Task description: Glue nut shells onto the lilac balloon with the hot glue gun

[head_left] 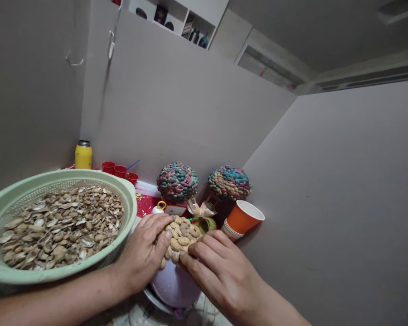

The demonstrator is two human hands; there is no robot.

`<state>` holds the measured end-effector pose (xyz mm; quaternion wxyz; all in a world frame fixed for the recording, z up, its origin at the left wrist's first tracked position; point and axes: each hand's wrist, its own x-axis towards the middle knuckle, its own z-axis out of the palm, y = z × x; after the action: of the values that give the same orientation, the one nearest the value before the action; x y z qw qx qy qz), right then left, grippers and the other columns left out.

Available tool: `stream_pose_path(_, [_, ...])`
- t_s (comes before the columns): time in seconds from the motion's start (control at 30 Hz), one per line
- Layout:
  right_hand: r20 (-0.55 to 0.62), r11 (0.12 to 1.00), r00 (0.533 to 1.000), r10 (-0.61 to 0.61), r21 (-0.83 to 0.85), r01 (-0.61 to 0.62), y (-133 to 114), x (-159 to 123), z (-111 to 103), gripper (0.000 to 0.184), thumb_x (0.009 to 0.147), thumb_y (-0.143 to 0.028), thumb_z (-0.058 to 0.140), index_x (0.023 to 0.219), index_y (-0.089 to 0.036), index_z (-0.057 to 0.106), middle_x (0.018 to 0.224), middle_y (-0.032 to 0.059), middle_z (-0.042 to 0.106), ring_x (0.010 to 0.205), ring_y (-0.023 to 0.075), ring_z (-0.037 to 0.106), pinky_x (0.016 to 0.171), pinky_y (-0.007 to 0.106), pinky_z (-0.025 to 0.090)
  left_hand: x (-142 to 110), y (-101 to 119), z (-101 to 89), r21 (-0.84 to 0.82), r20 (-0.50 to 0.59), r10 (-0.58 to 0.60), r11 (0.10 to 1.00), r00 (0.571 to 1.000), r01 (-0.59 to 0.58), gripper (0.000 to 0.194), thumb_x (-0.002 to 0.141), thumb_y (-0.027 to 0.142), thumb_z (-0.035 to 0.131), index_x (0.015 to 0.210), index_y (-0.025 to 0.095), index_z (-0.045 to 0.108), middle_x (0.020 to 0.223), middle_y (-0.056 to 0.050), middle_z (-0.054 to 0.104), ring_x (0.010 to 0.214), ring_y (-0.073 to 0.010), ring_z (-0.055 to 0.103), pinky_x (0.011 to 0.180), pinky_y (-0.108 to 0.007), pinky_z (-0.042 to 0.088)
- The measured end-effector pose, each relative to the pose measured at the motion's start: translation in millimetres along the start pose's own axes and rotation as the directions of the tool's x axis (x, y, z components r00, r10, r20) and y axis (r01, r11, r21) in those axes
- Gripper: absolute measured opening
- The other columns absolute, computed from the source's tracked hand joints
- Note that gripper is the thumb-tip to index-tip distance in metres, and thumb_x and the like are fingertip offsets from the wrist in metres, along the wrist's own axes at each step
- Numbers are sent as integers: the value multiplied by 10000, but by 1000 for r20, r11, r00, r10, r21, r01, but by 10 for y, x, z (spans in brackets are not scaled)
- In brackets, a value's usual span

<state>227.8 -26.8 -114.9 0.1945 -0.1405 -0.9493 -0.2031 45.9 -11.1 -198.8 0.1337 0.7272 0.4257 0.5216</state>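
Observation:
A light purple balloon [177, 284] rests in a rounded metal dish [156, 302], with its knot at the bottom. Tan peanut shells [183, 236] cover its upper part in a packed layer. My left hand [144, 253] steadies the balloon from the left, fingers and thumb lying over the shells. From the right, my right hand [222, 267] has its fingers bent together and presses a peanut shell [176, 257] at the layer's lower edge. The tips of its other fingers are partly hidden. Beside my left arm stands a green colander [131, 206] heaped with loose shell halves [64, 226].
Behind the balloon stand two colourful shell-covered balls [177, 182] on stems. Orange paper cups [243, 217] lean at the right near a grey wall. Further left are red cups [119, 171] and a yellow bottle [83, 155]. A small white bottle [158, 208] is close by.

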Motion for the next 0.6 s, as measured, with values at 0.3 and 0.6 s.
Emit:
stream_pose_path(0.3, [-20, 1000, 1000, 9, 5, -9, -12, -9, 40, 308, 1003, -103, 353, 928, -96, 652, 744, 81, 628, 676, 197, 499, 660, 358, 357, 2, -19, 16, 0, 2, 2, 1000, 1000, -2, 311, 956, 256, 432, 1203, 199, 614, 1219, -95, 673, 1158, -240, 576, 1014, -463, 465])
stream_pose_path(0.6, [-41, 1000, 999, 25, -16, -26, -38, -56, 102, 196, 968, -92, 448, 931, -103, 641, 726, 62, 607, 647, 183, 488, 644, 344, 368, -6, -7, 14, -11, 27, -22, 1000, 999, 22, 338, 969, 266, 394, 1212, 162, 604, 1238, -103, 657, 1167, -239, 555, 1033, -461, 432])
